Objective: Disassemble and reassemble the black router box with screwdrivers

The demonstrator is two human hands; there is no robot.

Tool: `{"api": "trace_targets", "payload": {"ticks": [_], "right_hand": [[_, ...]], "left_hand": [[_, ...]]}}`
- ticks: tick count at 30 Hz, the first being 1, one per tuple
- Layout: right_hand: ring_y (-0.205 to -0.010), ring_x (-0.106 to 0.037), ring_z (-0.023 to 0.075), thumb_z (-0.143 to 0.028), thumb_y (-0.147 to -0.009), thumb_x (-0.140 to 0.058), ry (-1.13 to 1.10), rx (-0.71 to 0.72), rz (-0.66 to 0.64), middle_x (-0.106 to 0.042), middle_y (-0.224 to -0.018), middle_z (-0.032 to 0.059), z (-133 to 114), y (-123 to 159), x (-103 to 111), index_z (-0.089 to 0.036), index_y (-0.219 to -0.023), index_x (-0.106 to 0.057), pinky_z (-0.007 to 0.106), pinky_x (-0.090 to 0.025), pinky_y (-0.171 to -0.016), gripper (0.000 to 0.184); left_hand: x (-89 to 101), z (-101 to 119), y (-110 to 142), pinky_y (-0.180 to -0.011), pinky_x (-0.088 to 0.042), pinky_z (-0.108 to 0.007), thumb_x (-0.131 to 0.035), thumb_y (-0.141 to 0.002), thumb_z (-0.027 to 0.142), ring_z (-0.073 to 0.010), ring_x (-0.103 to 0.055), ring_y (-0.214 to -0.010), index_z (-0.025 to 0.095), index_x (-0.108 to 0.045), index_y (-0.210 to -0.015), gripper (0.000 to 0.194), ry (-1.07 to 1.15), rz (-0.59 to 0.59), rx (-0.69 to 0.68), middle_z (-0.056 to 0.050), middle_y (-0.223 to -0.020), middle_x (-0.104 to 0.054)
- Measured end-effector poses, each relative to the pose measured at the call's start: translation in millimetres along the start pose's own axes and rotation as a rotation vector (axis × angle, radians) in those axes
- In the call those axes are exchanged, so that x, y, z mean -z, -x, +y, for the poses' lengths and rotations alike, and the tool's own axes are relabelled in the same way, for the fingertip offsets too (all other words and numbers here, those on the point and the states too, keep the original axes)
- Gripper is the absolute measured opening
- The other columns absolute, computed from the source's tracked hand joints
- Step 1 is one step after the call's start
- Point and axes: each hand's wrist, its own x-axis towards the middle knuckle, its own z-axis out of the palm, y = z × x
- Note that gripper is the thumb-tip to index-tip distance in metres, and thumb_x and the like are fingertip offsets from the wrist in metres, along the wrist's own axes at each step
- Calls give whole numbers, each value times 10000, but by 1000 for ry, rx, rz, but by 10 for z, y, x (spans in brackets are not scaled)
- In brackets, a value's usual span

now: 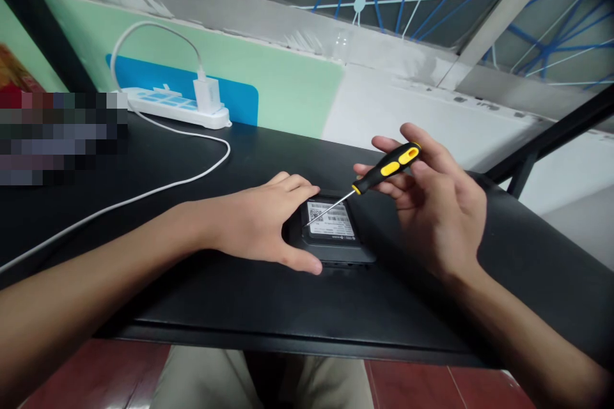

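Observation:
A small black box-shaped device (336,239) lies upside down on the black desk (240,300), a white label with codes on its underside. My left hand (261,223) grips its left side, thumb at the near edge and fingers over the far edge. My right hand (432,204) holds a screwdriver (378,176) with a black and yellow handle in its fingertips. The thin metal shaft slants down to the left, its tip resting at the label's left edge.
A white power strip (173,105) with a white charger plugged in lies at the back left against the green and blue wall panel. Its white cable (182,182) loops across the desk toward the left. A blurred patch covers things at the far left.

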Motion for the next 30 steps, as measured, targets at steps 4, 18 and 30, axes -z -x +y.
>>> {"api": "trace_targets", "payload": {"ticks": [4,18,30], "right_hand": [[-681,-747,118,-342,-919,-697,79,38,21,-735,-910,-17,7,-23,23,-302,-1208,-705,278,-666,-651,291],[-785,-773,148,-347,-894,-716,67,21,-35,-744,-1090,14,-5,-30,34,-308,-1250,-657,310,-686,-689,363],[-500,-642,152,-443,-947,-599,99,42,-81,-658,-745,-24,39,-35,79,-325,-1136,-646,308,-536,-449,228]], "left_hand": [[4,2,-11,-1215,-345,-394,-672,-790,767,-323,-341,-1485,133,-295,-1610,1103,-9,-2,3,-133,-1610,-402],[11,13,2,-1212,-342,-403,-659,-789,778,-331,-343,-1488,181,-297,-1611,1079,-21,-7,14,-129,-1624,-390],[20,10,8,-1225,-335,-410,-639,-800,790,-322,-322,-1509,174,-269,-1623,1093,-23,-17,15,-127,-1643,-367]]}}
